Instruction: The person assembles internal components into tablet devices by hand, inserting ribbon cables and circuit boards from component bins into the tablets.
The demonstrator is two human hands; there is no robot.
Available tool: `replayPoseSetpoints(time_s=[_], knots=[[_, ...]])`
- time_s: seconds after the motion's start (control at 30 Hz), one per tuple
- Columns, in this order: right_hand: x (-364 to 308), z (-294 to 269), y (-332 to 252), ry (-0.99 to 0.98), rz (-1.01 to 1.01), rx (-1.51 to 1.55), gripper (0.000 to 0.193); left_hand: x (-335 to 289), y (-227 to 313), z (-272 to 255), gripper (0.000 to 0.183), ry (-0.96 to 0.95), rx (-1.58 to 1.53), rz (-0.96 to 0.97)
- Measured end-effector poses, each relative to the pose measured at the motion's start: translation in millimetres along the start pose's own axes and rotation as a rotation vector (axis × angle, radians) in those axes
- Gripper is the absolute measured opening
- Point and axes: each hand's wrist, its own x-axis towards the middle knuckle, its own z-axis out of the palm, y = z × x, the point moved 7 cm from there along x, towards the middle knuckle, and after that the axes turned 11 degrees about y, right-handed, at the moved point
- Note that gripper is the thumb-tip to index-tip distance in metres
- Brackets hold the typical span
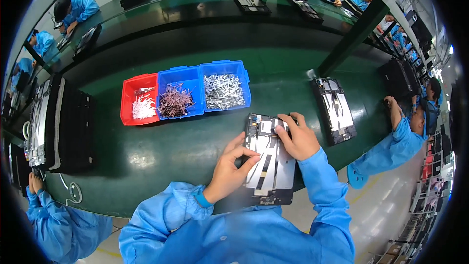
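An opened tablet (269, 166) with silver battery plates, dark strips and bare circuit parts lies in front of me, its lower end over the green bench's near edge. My right hand (299, 139) holds its upper right part, with the thumb pressed on the parts near the top and the fingers bent over the far edge. Above the tablet's left side, my left hand (230, 168) has thumb and index finger pinched together. Whatever is between those fingertips is too small to make out. A blue band circles my left wrist.
Beyond the tablet stand a red bin (139, 100) of small white pieces, a blue bin (179, 99) of brownish pieces and a blue bin (225, 85) of silvery pieces. Another opened tablet (334, 110) lies right. A tall stack of trays (61, 122) stands left. Co-workers sit around.
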Motion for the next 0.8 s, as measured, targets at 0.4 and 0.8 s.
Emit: replayPoseSetpoints(time_s=[0.4, 0.8], knots=[[-12.6, 42.8, -95.8, 0.018, -0.296, 0.099, 0.039, -66.5, 11.2, -63.2, 0.013, 0.216, 0.034, -0.061], [-40.6, 7.8, -163.5, -0.107, -0.377, 0.647, 0.034, -46.1, 44.5, -109.2, 0.018, 0.369, 0.076, 0.181]])
